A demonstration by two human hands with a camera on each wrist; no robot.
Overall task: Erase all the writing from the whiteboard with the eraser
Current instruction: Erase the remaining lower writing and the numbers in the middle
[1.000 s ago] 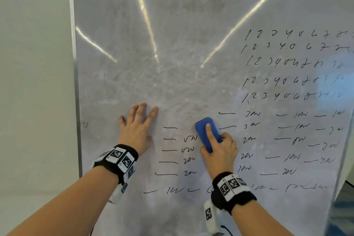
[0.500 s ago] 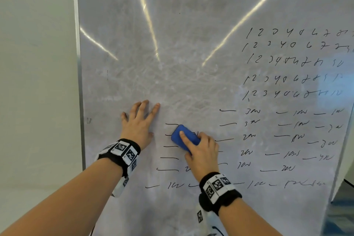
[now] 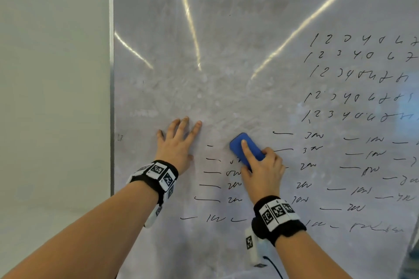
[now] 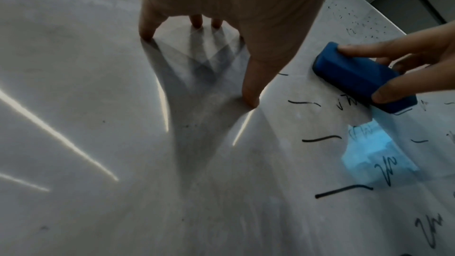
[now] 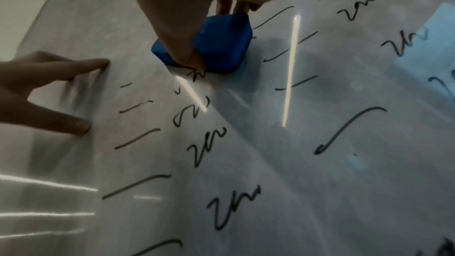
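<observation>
Right hand [image 3: 260, 172] grips the blue rectangular foam eraser [image 3: 246, 148] w/ fingers clamped on it: index finger laid straight along its back, thumb on one long side, other fingers curled on the far side. Eraser sits flat against the grey-smeared whiteboard [image 3: 226, 29], roughly mid-board, tilted w/ its free end toward 11 o'clock. Just at its 7 o'clock lies a half-wiped squiggle.

Left hand [image 3: 179, 142] is at the eraser's 9 o'clock, near but apart from it, pressed on the board w/ fingers straight and spread, thumb out to the side, holding nothing.

Black marker writing [image 3: 353, 75] fills the board from 1 to 5 o'clock of the eraser: rows of digits up top, then rows of dashes & squiggles, which also run below both hands (some too scrawled to read). Board's upper left is wiped, w/ grey residue & bright light streaks. A metal frame edge [image 3: 111, 75] runs down the board's left side.
</observation>
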